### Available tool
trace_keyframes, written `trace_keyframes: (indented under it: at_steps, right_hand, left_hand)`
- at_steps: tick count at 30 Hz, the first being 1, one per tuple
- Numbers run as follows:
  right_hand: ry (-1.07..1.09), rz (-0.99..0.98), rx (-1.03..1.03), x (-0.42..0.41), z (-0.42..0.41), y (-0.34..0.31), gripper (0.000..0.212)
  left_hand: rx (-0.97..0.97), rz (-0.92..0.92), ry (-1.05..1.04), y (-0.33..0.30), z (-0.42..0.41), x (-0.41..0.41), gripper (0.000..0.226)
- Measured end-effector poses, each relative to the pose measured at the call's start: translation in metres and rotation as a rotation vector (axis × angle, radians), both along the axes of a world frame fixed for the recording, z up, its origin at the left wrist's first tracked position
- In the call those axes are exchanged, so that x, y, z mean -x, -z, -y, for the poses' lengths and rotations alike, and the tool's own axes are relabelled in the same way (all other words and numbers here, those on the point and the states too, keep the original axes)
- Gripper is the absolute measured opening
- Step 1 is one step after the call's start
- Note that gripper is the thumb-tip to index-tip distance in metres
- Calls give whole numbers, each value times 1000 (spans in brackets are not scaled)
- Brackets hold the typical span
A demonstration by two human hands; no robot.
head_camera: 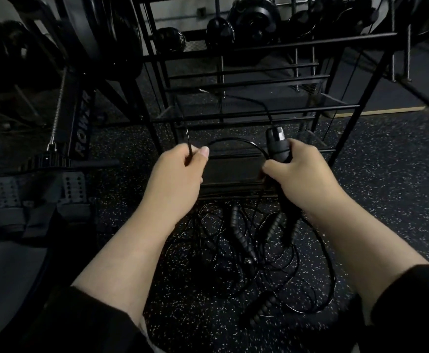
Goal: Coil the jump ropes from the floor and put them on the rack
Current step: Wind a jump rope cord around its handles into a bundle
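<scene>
My right hand (302, 171) is closed around a black jump rope handle (277, 143), held upright in front of the black metal rack (259, 113). Its thin black cord (236, 141) arcs leftward to my left hand (180, 171), which pinches it between thumb and fingers. Another stretch of cord runs up from the handle's top over the rack's bars. Below my hands, a tangle of several black jump ropes (254, 250) with ribbed handles lies on the speckled rubber floor.
Black weight plates (219, 33) and other dark gear hang behind the rack. A weight machine marked POWER (82, 123), with a chain and footplates, stands at the left. Speckled floor (386, 174) stretches to the right.
</scene>
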State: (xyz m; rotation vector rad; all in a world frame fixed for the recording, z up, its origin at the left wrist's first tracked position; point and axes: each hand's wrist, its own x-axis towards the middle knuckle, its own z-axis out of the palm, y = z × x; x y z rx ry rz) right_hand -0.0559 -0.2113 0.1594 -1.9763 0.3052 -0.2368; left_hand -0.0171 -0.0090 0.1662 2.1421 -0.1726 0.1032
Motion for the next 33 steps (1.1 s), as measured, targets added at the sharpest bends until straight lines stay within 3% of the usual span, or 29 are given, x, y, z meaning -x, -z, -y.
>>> trace_keyframes:
  at_steps: [2,4,6,9,11,13,16,19,22,26,30,33]
  right_hand:
    - [-10,-4,-114,1,-1,-2,7]
    - [-38,-5,-191,2,-3,-4,8]
    - [-48,-7,-214,2,-4,-5,8]
    - [-33,-2,-247,1,-6,-4,9]
    - [-24,5,-204,1,-9,-2,11]
    - [-51,12,-178,2,-12,-2,11]
    - [-139,8,-263,6,-16,-6,13]
    - [-178,33,-330,8,-16,-10,13]
    - [-205,61,-352,11,-14,-14,14]
    - [-173,86,-347,12,-8,-16,10]
    - [-100,-2,-156,12,-4,-8,7]
    - [-171,-78,-22,13,-11,3,12]
  left_hand:
    - [8,-52,4,5,-1,-2,14]
    - [-39,-67,-8,7,0,-2,25]
    - [-97,64,-78,6,2,0,34]
    - [-91,206,-73,-2,7,7,18]
    - [-122,14,104,-2,14,11,25]
    - [-281,-181,296,6,22,15,23]
    - [-386,-323,411,23,29,19,18]
    - [-315,-303,439,29,36,20,8]
    - [-266,-266,407,34,45,20,26]
    - [-216,-191,359,32,55,18,12]
    - [18,-68,162,18,60,11,23]
    - [393,-109,49,9,57,3,31]
